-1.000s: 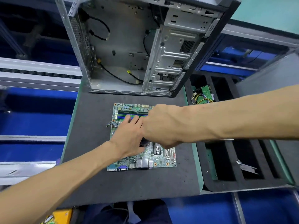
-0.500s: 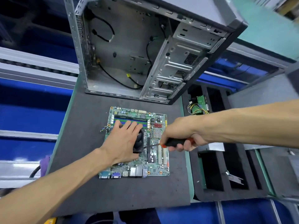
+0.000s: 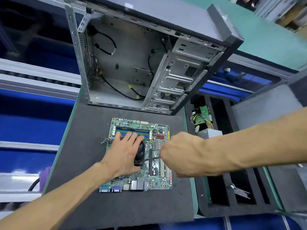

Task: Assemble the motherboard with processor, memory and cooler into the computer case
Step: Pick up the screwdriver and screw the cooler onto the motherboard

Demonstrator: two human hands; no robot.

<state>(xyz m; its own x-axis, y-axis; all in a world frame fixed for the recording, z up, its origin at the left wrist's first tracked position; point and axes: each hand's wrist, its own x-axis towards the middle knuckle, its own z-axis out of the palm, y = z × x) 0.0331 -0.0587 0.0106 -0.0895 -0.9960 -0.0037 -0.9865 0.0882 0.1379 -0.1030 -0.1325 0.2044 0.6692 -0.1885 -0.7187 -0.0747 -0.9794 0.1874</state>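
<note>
Right hand shifted over green motherboard, hiding screwdriver handle.

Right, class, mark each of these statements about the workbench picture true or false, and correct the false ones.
1. The motherboard is already mounted inside the computer case. False: it lies on the dark mat in front of the open case.
2. The left hand rests flat on the cooler. True.
3. The right hand is empty. False: it grips a screwdriver whose shaft points at the cooler.
4. Memory sticks sit in the board's slots. True.
5. The foam tray lies left of the mat. False: it lies right.
</note>
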